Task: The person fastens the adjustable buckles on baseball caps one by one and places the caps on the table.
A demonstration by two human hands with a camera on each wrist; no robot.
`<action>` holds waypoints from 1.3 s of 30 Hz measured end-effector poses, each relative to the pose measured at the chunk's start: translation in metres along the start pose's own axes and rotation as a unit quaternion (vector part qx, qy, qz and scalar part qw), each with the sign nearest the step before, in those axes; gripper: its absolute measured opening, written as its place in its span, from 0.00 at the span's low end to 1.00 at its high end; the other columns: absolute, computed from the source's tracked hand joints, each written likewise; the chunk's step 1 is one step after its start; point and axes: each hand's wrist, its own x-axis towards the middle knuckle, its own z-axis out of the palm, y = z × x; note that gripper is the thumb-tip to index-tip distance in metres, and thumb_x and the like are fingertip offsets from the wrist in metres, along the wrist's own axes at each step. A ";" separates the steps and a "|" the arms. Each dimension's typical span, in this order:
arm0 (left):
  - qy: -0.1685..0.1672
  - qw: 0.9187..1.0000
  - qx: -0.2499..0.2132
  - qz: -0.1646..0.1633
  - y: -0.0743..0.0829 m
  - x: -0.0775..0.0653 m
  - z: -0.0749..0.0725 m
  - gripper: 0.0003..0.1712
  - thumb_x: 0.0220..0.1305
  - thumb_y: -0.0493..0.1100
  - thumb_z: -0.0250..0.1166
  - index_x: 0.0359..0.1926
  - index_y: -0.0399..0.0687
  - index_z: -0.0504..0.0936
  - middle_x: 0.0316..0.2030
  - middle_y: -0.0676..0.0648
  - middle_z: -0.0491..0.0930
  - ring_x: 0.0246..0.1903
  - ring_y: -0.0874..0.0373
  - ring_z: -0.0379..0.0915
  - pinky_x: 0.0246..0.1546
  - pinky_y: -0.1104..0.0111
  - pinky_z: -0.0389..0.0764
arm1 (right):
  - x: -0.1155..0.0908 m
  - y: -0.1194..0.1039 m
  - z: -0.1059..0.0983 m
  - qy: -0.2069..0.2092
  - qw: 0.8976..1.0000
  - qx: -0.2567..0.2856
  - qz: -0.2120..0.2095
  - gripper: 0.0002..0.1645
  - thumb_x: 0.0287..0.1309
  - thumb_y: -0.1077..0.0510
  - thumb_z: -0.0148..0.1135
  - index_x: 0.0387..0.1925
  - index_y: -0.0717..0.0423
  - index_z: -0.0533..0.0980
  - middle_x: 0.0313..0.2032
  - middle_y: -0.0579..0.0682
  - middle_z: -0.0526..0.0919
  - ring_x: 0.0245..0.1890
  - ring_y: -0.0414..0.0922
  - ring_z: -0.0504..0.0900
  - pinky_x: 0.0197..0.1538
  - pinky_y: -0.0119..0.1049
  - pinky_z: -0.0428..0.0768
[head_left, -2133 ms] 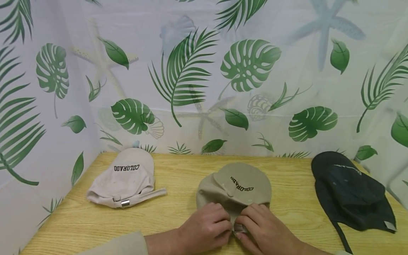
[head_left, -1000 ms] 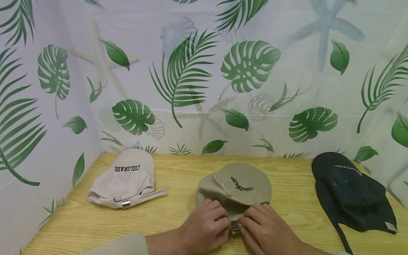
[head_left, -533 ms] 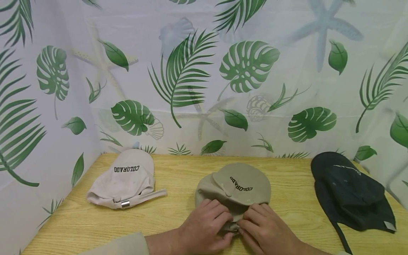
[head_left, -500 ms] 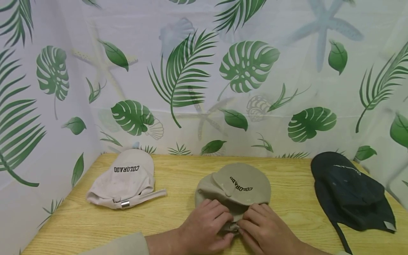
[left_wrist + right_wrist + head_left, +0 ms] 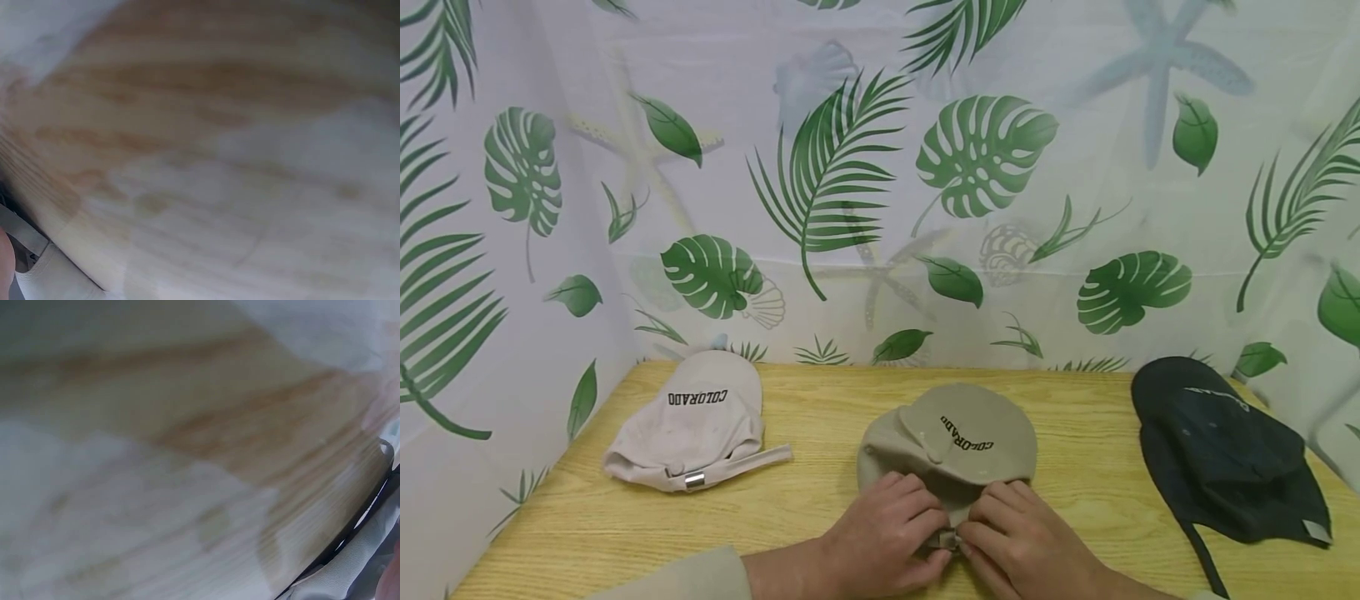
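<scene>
A khaki baseball cap (image 5: 981, 408) lettered COLORADO lies mid-table in the head view, its back strap towards the person. At the strap's metal buckle (image 5: 947, 540) both hands meet. The left hand (image 5: 887, 533) has curled fingers and pinches the strap just left of the buckle. From the other side the right hand (image 5: 1026, 537) pinches the strap at the buckle's right edge. The fingers hide most of the strap. Neither wrist view shows the cap being worked on; both hold a blurred wood-grain surface.
A pale pink cap (image 5: 700, 425) lies at the left with its strap end sticking out. On the right is a black cap (image 5: 1225, 450), its strap hanging towards the front. A leaf-printed curtain (image 5: 850, 183) encloses the back and sides of the wooden table (image 5: 820, 417).
Both hands have stayed at the khaki cap's strap, fingers shifting slightly. The buckle showed face-on between them a second ago, then tilted; now it sits partly behind the left fingers.
</scene>
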 end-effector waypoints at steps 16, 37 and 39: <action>0.012 1.000 0.000 0.010 0.000 0.000 0.000 0.07 0.50 0.50 0.66 0.29 0.55 0.81 0.30 0.59 0.75 0.34 0.65 0.68 0.41 0.73 0.69 | 0.000 -0.001 -0.001 -0.001 1.000 -0.016 0.006 0.05 0.56 0.54 0.57 0.27 0.43 0.78 0.28 0.37 0.72 0.30 0.35 0.66 0.38 0.29 0.63; -0.005 0.999 0.040 0.027 -0.003 -0.001 -0.001 0.11 0.58 0.53 0.63 0.34 0.53 0.82 0.32 0.58 0.76 0.36 0.64 0.69 0.43 0.72 0.69 | -0.001 0.000 -0.003 0.005 0.995 -0.085 0.059 0.06 0.40 0.55 0.53 0.14 0.41 0.70 0.21 0.38 0.68 0.25 0.37 0.64 0.35 0.34 0.65; -0.007 0.998 0.052 0.033 -0.004 -0.001 -0.001 0.11 0.59 0.54 0.63 0.35 0.53 0.82 0.32 0.57 0.77 0.36 0.64 0.70 0.43 0.72 0.70 | -0.001 0.000 -0.004 -0.008 0.994 -0.082 0.065 0.04 0.41 0.55 0.54 0.17 0.42 0.72 0.22 0.38 0.69 0.26 0.38 0.65 0.35 0.34 0.65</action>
